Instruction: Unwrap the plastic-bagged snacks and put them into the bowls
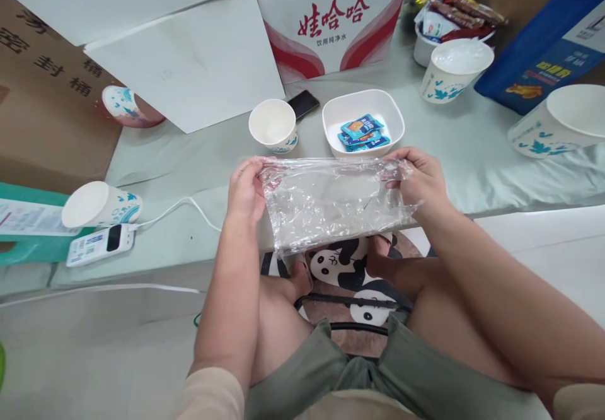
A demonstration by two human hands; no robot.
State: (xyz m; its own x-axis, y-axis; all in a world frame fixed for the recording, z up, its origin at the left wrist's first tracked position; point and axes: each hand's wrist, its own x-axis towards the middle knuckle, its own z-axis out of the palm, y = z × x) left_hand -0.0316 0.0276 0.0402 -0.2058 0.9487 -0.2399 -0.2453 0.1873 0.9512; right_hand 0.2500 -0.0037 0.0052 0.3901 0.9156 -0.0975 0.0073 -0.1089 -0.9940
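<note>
A crinkled, clear plastic bag (338, 202) is stretched between my two hands, above the table's front edge. My left hand (248, 188) pinches its left top corner. At the opposite corner, my right hand (418, 177) grips the film with the fingers partly seen through it. Just beyond the bag stands a white square bowl (397, 131) holding several small blue packets (362, 128). A paper cup (273, 123) with blue leaf prints is upright behind my left hand, and a dark phone (304, 103) lies beside it.
White cartons (184, 60) and a red-and-white box (331, 29) line the back. Paper cups (456, 70) stand at right, near a bowl of wrapped snacks (454, 13). At left, another cup (101, 205) sits by a white power bank (101, 243) with a cable (182, 204).
</note>
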